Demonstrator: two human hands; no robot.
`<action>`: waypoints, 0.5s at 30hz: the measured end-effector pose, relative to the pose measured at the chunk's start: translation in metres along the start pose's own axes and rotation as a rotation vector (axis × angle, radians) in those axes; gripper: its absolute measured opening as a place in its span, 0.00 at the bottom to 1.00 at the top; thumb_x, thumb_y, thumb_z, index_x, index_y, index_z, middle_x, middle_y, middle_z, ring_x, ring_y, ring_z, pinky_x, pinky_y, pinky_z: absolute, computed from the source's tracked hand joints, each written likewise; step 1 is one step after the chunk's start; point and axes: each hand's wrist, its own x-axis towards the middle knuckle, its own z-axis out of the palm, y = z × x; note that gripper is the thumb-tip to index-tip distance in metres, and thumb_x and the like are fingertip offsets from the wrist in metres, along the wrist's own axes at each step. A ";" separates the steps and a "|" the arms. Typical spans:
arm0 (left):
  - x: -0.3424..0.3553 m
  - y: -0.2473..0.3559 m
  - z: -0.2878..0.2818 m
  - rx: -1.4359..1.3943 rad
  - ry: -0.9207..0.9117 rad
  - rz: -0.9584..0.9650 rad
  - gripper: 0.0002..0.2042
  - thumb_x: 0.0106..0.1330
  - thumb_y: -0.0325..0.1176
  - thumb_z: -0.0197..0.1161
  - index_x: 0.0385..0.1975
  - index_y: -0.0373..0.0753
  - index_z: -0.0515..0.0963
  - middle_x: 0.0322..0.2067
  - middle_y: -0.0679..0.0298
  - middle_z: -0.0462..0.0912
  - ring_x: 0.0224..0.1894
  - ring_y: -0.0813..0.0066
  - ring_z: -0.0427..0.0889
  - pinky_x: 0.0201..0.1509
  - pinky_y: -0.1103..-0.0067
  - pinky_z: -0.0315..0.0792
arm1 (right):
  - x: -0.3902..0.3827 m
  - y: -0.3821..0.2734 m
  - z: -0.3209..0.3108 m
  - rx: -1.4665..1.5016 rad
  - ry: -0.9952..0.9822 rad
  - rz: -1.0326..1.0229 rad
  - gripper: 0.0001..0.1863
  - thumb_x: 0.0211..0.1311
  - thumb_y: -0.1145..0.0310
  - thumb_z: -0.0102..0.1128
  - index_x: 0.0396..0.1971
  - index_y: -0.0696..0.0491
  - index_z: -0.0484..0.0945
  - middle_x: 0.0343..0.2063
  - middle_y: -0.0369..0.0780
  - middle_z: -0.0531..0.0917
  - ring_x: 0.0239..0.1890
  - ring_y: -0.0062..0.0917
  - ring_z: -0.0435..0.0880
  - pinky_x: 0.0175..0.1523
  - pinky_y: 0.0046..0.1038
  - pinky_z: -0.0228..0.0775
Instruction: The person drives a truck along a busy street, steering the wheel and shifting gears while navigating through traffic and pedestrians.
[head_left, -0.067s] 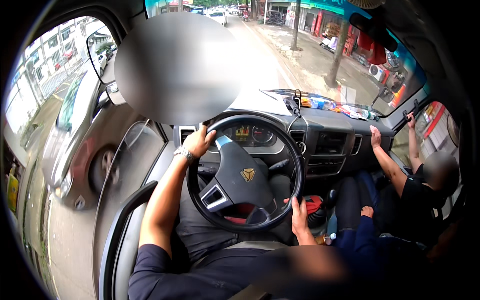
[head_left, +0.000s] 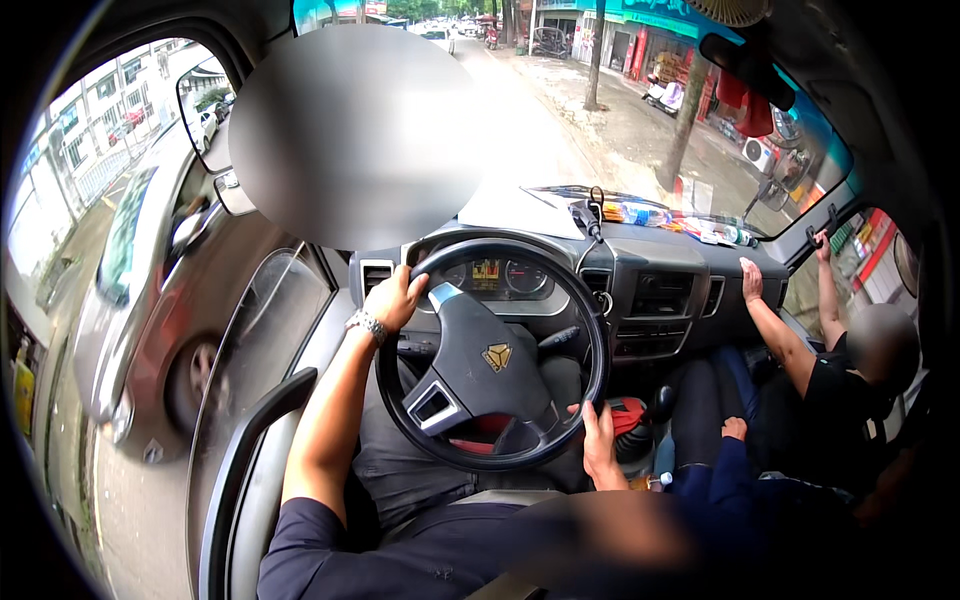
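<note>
A black steering wheel [head_left: 470, 385] with a gold emblem at its hub stands in front of my lap, seen whole. My left hand [head_left: 395, 300], a silver watch [head_left: 367, 324] on its wrist, is closed around the rim at the upper left. At the lower right, my right hand [head_left: 600, 445] grips the rim, thumb on the inner side. Behind the wheel lies the instrument cluster [head_left: 500, 273] with a lit display. A stalk [head_left: 558, 338] sticks out right of the column. Right of my right hand are a gear lever [head_left: 660, 403] and a red item [head_left: 628, 413].
A car [head_left: 165, 340] is close beside the door at left. Passengers sit at right; one hand [head_left: 750, 280] is against the dashboard [head_left: 735, 262], another [head_left: 822, 245] holds a grab handle. Bottles [head_left: 640, 213] lie under the windscreen. Tree trunks [head_left: 685, 125] line the road's right side.
The car at left has slid backward past the door, and the roadside trees have shifted slightly right. Both my hands keep their places on the steering wheel, which looks almost unturned.
</note>
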 end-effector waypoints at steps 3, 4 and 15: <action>-0.019 -0.014 -0.002 -0.051 0.056 -0.093 0.23 0.77 0.53 0.52 0.46 0.33 0.70 0.34 0.36 0.83 0.38 0.34 0.83 0.43 0.51 0.75 | 0.000 -0.007 0.008 0.003 -0.008 -0.041 0.19 0.78 0.60 0.55 0.58 0.56 0.67 0.43 0.37 0.81 0.44 0.18 0.74 0.55 0.25 0.65; -0.030 -0.005 -0.005 -0.034 0.087 -0.118 0.23 0.77 0.53 0.51 0.47 0.34 0.70 0.33 0.37 0.83 0.39 0.33 0.83 0.44 0.50 0.75 | 0.002 -0.012 0.008 0.018 0.002 -0.036 0.20 0.78 0.60 0.55 0.59 0.56 0.67 0.42 0.36 0.80 0.43 0.18 0.73 0.55 0.24 0.65; -0.169 -0.016 0.039 -0.342 0.316 -0.308 0.22 0.77 0.45 0.54 0.59 0.34 0.65 0.37 0.36 0.84 0.40 0.35 0.85 0.42 0.54 0.77 | -0.020 -0.011 0.016 -0.013 0.033 0.079 0.19 0.79 0.57 0.53 0.58 0.54 0.67 0.42 0.41 0.81 0.35 0.24 0.83 0.42 0.29 0.79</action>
